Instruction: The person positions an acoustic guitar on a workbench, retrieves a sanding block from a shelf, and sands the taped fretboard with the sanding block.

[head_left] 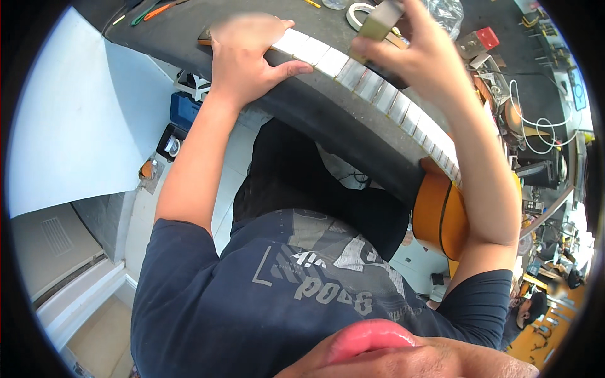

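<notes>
An acoustic guitar with an orange-brown body [432, 208] lies along the dark bench edge, its neck running to the upper left. Strips of white and silvery tape [353, 74] cover the fretboard between the frets. My left hand [242, 66] grips the neck near its head end, thumb along the near side; its upper part is blurred. In my right hand [409, 53] is an olive-grey rectangular block [382, 24], held between thumb and fingers above the far side of the taped fretboard. The block's underside is mostly hidden.
A tape roll [358, 14] and a clear plastic bag [446, 16] lie beyond the neck. Nearby sits a red-lidded container [484, 39]. White cable [543, 123] loops among clutter on the right. Orange-handled [161, 10] tools lie far left; a blue box [184, 110] is below.
</notes>
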Demonstrator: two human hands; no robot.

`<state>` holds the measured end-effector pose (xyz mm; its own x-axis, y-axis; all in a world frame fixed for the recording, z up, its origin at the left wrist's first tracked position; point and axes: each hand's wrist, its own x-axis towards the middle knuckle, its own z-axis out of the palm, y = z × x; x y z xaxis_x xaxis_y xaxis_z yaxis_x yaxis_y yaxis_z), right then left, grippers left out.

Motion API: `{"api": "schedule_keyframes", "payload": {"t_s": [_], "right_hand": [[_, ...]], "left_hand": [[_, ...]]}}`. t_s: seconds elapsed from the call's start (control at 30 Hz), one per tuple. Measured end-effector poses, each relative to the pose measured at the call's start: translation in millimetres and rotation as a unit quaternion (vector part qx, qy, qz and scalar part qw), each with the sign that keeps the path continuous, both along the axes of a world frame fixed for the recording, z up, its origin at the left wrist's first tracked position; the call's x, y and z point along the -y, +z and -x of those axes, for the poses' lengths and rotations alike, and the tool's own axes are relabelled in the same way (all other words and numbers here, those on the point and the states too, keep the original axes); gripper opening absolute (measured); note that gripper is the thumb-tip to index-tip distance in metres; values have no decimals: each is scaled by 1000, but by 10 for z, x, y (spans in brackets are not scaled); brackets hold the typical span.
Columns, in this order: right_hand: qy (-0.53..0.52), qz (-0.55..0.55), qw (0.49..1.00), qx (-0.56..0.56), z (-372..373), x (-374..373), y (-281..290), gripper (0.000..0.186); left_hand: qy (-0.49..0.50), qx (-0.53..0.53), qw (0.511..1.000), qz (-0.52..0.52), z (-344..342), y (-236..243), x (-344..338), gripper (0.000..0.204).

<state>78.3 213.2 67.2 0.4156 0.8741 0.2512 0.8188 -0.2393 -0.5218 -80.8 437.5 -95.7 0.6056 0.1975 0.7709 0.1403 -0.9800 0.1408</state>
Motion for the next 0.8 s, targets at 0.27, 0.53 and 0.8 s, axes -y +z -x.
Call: {"api": "schedule_keyframes", "payload": {"t_s": [0.27, 0.53, 0.8], "right_hand": [[64, -22, 989, 132, 374, 84, -296, 88], [61, -76, 980, 173, 4, -20, -393, 85], [-7, -61, 983, 175, -29, -61, -419, 83]], "left_hand": [[-13, 23, 1000, -2, -49, -14, -41, 83], [-25, 21, 999, 8, -23, -5, 0, 82], [-29, 22, 999, -2, -33, 16, -34, 82]]}}
